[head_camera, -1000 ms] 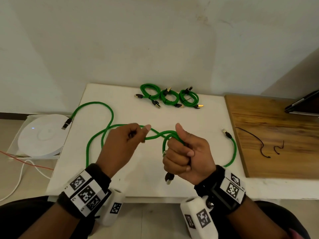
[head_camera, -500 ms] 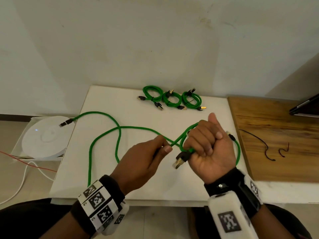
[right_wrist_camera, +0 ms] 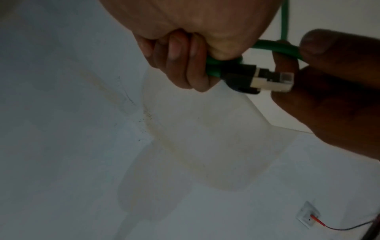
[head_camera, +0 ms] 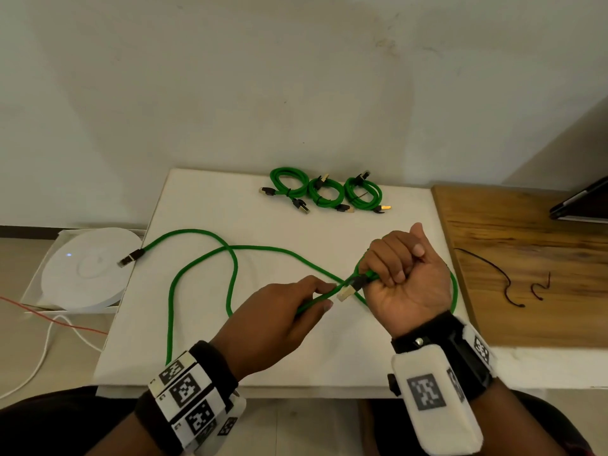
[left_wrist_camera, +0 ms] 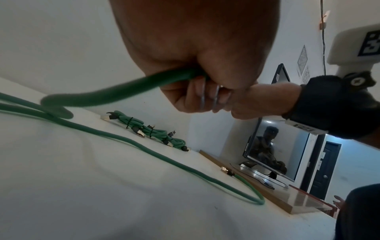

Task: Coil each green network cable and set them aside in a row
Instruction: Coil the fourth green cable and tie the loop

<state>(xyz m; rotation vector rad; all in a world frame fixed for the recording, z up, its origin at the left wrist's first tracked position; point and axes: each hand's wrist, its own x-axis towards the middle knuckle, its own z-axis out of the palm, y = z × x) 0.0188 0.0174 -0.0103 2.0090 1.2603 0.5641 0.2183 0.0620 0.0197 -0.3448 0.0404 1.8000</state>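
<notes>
Cable (head_camera: 204, 258) in green is sprawling in loose loops over the white worktop (head_camera: 210, 199), its far plug (head_camera: 130, 258) hanging past the worktop's 9 o'clock edge, toward a white round device (head_camera: 82, 268) sitting on the floor there. The left hand (head_camera: 279, 320) is pinching this loose cable between thumb and fingers near the worktop's middle, just at 8 o'clock of the right hand (head_camera: 404, 278). The right hand is clenching around the cable's other end, its plug (head_camera: 352, 287) sticking out of the fist toward the left fingertips. At 12 o'clock on the worktop, three coiled cables (head_camera: 325, 192) are lying side by side in a row, each tied. At 3 o'clock, a wooden board (head_camera: 526, 245) is carrying two black ties (head_camera: 513, 284).
</notes>
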